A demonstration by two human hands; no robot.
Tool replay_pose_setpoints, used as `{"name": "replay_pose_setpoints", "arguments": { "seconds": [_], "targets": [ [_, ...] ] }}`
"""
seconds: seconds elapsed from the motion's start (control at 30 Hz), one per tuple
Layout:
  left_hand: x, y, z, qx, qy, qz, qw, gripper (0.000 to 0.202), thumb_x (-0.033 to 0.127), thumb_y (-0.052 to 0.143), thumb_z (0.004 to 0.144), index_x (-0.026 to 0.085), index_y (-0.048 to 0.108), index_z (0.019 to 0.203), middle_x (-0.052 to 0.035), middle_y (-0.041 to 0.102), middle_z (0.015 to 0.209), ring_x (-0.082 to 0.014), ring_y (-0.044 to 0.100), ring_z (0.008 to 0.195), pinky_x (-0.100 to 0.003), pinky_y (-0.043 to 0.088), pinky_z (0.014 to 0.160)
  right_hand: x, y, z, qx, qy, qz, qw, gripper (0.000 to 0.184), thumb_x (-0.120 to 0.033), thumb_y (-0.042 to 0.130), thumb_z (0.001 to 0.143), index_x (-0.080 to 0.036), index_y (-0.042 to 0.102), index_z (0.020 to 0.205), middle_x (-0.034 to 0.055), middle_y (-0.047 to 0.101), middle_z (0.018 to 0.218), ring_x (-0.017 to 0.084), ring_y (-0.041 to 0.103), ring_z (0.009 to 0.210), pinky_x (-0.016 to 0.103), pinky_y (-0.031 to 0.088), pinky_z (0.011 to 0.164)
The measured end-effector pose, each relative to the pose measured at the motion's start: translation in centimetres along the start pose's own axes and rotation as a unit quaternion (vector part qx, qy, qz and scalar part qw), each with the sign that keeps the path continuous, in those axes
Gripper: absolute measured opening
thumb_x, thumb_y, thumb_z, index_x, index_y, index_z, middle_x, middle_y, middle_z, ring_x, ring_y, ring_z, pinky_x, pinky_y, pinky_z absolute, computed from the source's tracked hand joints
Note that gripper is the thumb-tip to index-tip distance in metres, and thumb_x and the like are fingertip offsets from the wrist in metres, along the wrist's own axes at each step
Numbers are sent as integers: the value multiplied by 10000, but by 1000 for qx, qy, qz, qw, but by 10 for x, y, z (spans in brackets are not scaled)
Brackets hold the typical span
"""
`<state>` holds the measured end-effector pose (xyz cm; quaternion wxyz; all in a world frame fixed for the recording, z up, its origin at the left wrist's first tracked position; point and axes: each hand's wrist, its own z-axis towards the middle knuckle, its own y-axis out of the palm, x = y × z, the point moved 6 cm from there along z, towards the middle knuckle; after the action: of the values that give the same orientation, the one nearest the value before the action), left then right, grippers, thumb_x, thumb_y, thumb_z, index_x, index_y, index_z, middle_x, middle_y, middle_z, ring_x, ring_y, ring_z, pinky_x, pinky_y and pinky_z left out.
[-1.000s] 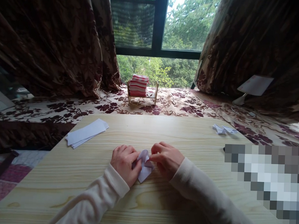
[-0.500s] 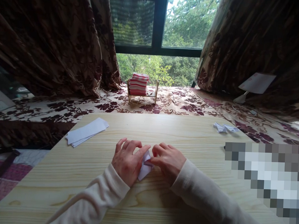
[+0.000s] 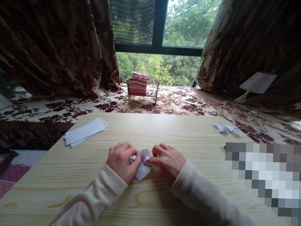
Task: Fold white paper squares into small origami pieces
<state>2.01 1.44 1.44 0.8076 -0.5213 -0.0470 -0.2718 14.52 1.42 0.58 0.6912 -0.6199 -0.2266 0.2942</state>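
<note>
A small, partly folded piece of white paper (image 3: 142, 165) lies on the light wooden table (image 3: 149, 132) between my two hands. My left hand (image 3: 120, 160) is curled, its fingers pinching the paper's left edge. My right hand (image 3: 168, 161) is also curled, with fingertips pressed on the paper's right upper part. Both wrists rest on the table in cream sleeves.
A stack of white paper strips (image 3: 85, 132) lies at the table's left. A finished folded paper piece (image 3: 225, 128) sits at the far right edge. Behind the table, a small wooden rack with striped cloths (image 3: 140, 84) stands on a floral cover. Curtains hang on both sides.
My left fingers, spread over the paper half a second ago, have curled back onto its left edge. More of the paper's top shows now. My right hand has hardly moved.
</note>
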Motion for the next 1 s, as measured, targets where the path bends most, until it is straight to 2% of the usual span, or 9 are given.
{"name": "replay_pose_setpoints", "arguments": {
  "seconds": [0.1, 0.23, 0.37, 0.5, 0.7, 0.87, 1.0],
  "targets": [
    [-3, 3, -3, -16, 28, -17, 999, 172, 255, 518, 753, 226, 657, 657, -2, 576, 622, -159, 511, 672, -305, 360, 634, 0, 1, 0, 15, -9, -2, 1000, 164, -251, 500, 823, -274, 647, 893, 50, 546, 857, 169, 413, 761, 274, 328, 627],
    [-3, 6, -4, -39, 31, -26, 998, 210, 245, 487, 779, 233, 678, 694, -7, 591, 639, -158, 501, 682, -316, 357, 653, 0, 0, 0, 41, -22, 3, 999, 220, -222, 478, 827, -257, 605, 1003, 51, 532, 856, 162, 403, 756, 265, 328, 634],
    [3, 7, -5, -42, 39, -29, 998, 167, 201, 507, 717, 242, 668, 731, -3, 578, 659, -171, 491, 704, -339, 354, 687, 0, 2, 2, 24, -18, 6, 1000, 212, -223, 498, 808, -262, 619, 977, 50, 534, 860, 166, 401, 753, 269, 325, 620],
    [7, 7, -5, -31, 32, 2, 999, 111, 249, 545, 685, 236, 653, 711, 2, 566, 641, -178, 493, 701, -345, 346, 696, 1, 3, 3, 11, -8, 0, 1000, 179, -221, 516, 791, -258, 643, 912, 48, 541, 849, 166, 397, 740, 273, 320, 609],
    [7, 8, -4, -12, 20, 54, 998, 127, 240, 514, 710, 203, 594, 618, -1, 582, 633, -186, 510, 702, -358, 331, 726, 0, 3, 2, 28, -7, 2, 1000, 207, -252, 503, 817, -304, 614, 983, 44, 531, 836, 164, 399, 741, 268, 317, 610],
    [3, 10, -4, -7, 4, 48, 999, 65, 230, 527, 695, 208, 587, 706, 0, 622, 701, -206, 522, 738, -374, 325, 750, -6, 2, -10, 67, -12, -22, 997, 252, -262, 491, 821, -286, 562, 1062, 59, 523, 895, 180, 416, 794, 283, 316, 628],
    [3, 10, -4, -4, -16, 56, 998, 56, 225, 529, 675, 192, 552, 714, -7, 591, 670, -207, 514, 728, -373, 330, 753, -13, 1, -23, 101, -8, -34, 994, 286, -220, 495, 809, -257, 537, 1090, 64, 524, 920, 185, 424, 827, 294, 313, 655]
  ]
}}
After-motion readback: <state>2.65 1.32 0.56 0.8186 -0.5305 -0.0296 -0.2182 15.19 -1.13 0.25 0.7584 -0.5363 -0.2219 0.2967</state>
